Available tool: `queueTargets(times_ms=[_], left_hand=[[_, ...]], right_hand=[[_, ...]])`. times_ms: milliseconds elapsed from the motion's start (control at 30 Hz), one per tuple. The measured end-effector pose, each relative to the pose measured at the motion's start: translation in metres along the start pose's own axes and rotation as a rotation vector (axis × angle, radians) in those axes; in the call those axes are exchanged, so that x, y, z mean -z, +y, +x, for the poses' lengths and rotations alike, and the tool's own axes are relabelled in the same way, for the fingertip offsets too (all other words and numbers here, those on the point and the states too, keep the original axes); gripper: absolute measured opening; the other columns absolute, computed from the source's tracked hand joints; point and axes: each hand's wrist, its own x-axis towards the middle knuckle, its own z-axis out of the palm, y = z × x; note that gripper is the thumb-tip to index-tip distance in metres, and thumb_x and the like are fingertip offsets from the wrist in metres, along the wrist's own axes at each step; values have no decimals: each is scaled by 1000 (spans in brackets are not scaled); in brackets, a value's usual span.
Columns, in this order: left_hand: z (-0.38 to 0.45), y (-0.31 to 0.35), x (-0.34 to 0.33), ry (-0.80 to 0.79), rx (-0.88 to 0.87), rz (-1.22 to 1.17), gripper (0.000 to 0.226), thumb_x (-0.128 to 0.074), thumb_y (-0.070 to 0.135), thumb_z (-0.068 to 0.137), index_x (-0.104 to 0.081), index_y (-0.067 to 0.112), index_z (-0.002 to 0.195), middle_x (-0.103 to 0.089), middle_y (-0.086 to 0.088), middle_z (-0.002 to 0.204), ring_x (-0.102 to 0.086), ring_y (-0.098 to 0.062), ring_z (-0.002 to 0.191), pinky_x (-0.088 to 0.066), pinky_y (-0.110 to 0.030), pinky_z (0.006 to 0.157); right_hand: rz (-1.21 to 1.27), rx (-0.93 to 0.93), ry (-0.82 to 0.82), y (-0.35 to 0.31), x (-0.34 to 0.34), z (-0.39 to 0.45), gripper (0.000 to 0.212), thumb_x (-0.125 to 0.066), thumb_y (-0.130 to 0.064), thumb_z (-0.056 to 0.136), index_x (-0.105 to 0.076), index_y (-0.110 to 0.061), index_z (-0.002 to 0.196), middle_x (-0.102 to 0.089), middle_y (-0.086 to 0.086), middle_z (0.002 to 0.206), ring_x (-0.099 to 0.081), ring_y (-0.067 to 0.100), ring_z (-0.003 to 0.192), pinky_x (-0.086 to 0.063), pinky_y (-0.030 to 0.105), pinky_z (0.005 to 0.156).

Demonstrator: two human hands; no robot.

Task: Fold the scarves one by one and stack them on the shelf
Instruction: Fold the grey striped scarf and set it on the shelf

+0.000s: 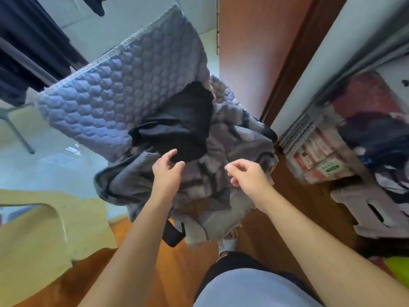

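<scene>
With the left hand (167,170) open over the black scarf (177,127) and the right hand (247,173) loosely curled, empty, above the grey scarf (223,173), tangled layers heaped on the quilted mattress (106,96) may drag off together.

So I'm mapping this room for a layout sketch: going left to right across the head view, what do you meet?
Cream-coloured furniture → quilted blue-grey pad → left hand → right hand → stacked red and white boxes → dark clothes on the shelf.
</scene>
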Motion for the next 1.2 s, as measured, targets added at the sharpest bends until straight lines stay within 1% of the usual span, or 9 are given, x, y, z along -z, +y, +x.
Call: queueTargets(times_ms=[133,367,500,633,733,800,933,1033,1200], left_hand=[[12,19,-5,-53,70,-80,56,-57,28,98,-41,32,152,-38,4,158,-41,-16,141,-33,-40,118],[1,20,-11,-99,4,-177,52,-56,24,100,-44,29,150,-43,10,154,-40,-8,140,-30,-36,118],[24,8,19,-39,-368,694,72,-64,33,93,-31,24,157,-40,-8,152,-31,-27,144,-32,-41,114],[53,-16,73,105,-346,1298,83,-69,35,86,-26,22,156,-43,-23,144,-36,-44,135,-27,-57,111],[53,-14,96,255,-267,1148,37,-59,15,89,-47,13,124,-66,-20,103,-59,-41,100,-36,-49,92],[43,-10,102,157,-168,913,2,-50,14,96,-50,16,97,-68,-16,96,-62,-37,92,-42,-43,79],[-9,12,90,-233,-255,664,32,-48,27,103,-48,14,73,-52,4,64,-51,-13,62,-37,-36,60],[-47,35,82,-436,-349,736,31,-50,32,102,-48,18,75,-52,6,66,-47,-6,61,-36,-30,61],[-79,55,82,-528,-321,795,31,-50,29,103,-42,20,74,-45,7,66,-40,-6,59,-33,-25,59]], right_hand=[[-33,-25,43,-1,-4,4,12,-63,-21,96,-72,-14,93,-65,-6,74,-58,7,63,-50,17,61],[-48,-80,40,1,3,6,10,-63,-25,96,-71,-21,92,-68,-3,78,-62,13,71,-57,33,76],[-59,-87,29,5,5,6,8,-62,-23,95,-70,-22,96,-70,-2,87,-67,14,78,-57,30,73],[-79,-91,20,4,-3,0,9,-61,-19,96,-69,-19,102,-69,0,93,-65,12,77,-54,20,66],[-107,-123,-36,1,-16,-4,15,-60,-19,96,-65,-18,111,-67,1,101,-65,15,82,-54,25,70],[-75,-164,-84,-3,-27,-3,27,-60,-15,95,-58,-15,122,-63,3,104,-62,16,81,-53,25,70],[234,-382,-174,-19,-48,16,50,-63,-18,95,-40,-17,139,-53,11,129,-62,29,109,-55,34,81],[444,-582,-220,-48,-62,42,69,-69,-25,86,-37,-15,146,-36,22,149,-52,41,126,-53,43,92],[805,-140,-378,-151,-64,52,41,-40,-6,101,-40,-9,142,-45,8,153,-46,32,138,-35,47,116]])
